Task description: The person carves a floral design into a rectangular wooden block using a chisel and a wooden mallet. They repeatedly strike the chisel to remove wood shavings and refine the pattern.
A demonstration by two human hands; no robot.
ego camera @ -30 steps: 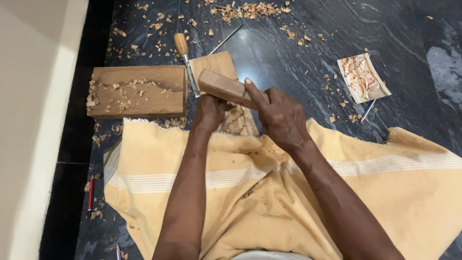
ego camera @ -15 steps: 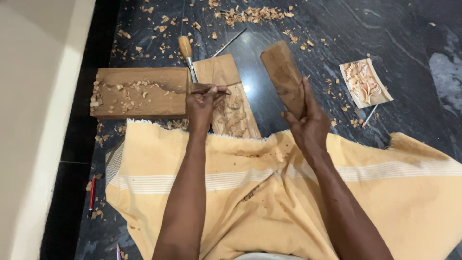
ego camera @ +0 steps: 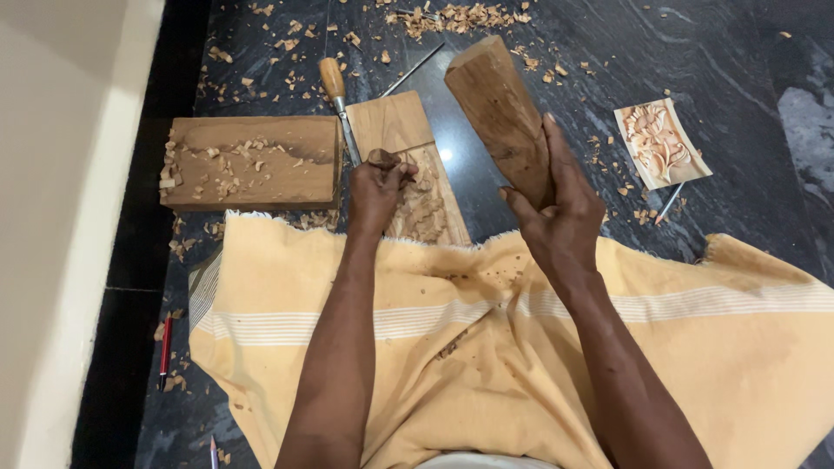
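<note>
My right hand (ego camera: pixel 560 208) grips a thick wooden mallet block (ego camera: pixel 497 108), raised upright above the dark floor. My left hand (ego camera: pixel 375 184) is closed on a chisel whose top end shows at my fist, set on a carved wooden panel (ego camera: pixel 415 165) with relief work under my fingers. A second chisel with a wooden handle (ego camera: pixel 334 87) lies across the panel's left edge, just beside my left hand. A yellow cloth (ego camera: pixel 452 339) covers my lap below both forearms.
A flat wood block (ego camera: pixel 248 161) strewn with chips lies left of the panel. A small carved tile (ego camera: pixel 658 143) and a thin metal tool (ego camera: pixel 669 204) sit at the right. Wood shavings (ego camera: pixel 452 16) scatter over the floor. A red pencil (ego camera: pixel 165 347) lies near the pale wall.
My right hand has lifted the mallet off the chisel and swung it upright to the right. My left hand stays on the panel.
</note>
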